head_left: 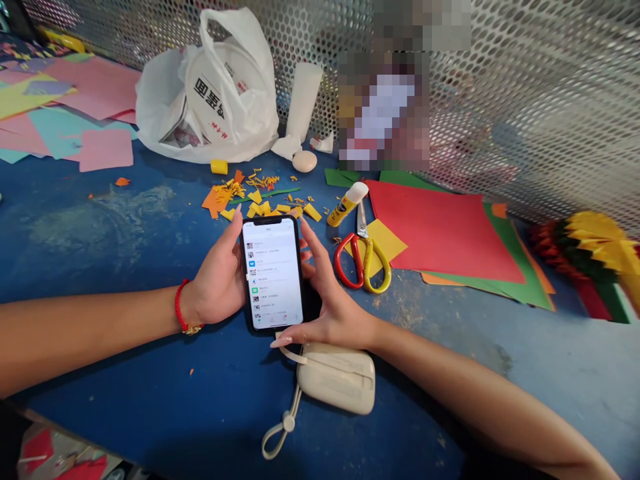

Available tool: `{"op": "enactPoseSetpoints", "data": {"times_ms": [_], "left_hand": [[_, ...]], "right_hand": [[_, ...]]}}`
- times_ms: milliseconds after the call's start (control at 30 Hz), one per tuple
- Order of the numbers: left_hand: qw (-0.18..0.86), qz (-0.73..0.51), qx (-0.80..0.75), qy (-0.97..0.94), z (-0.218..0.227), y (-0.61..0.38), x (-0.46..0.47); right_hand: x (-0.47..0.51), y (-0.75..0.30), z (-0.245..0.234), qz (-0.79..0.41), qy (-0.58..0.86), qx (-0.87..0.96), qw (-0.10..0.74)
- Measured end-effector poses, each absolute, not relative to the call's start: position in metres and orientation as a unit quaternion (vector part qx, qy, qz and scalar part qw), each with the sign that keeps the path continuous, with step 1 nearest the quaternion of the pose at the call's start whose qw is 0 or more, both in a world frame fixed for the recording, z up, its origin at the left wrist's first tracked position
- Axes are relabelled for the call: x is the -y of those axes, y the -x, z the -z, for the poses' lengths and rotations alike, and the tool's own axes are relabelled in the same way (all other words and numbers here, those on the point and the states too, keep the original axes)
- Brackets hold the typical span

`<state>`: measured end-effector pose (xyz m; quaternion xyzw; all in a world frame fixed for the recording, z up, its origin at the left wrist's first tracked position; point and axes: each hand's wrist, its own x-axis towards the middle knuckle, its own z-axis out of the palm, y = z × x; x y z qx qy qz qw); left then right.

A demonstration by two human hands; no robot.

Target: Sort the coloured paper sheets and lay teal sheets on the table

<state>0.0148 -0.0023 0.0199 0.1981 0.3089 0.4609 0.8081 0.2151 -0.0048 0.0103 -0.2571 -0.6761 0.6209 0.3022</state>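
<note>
A black-edged smartphone with a lit list on its screen is held upright above the blue table. My left hand, with a red bracelet at the wrist, grips its left side, thumb along the edge. My right hand wraps the right side, its thumb near the phone's lower edge. A short cable joins the phone's bottom to a cream power bank lying below my right hand, with a looped strap. Scissors with one red and one yellow handle lie to the right, beside a glue stick.
Yellow and orange paper scraps lie behind the phone. A white plastic bag stands against the perforated metal screen. Red paper covers green sheets at right, near a folded paper piece. Pink sheets spread at far left.
</note>
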Motion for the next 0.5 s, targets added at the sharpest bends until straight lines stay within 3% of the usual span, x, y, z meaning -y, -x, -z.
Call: {"op": "enactPoseSetpoints", "data": {"times_ms": [500], "left_hand": [[0.796,-0.468,-0.323,-0.207,-0.0169,-0.0168,0.0039]], "right_hand": [[0.0049,-0.2148,-0.0139,-0.644,0.242,0.66,0.302]]}}
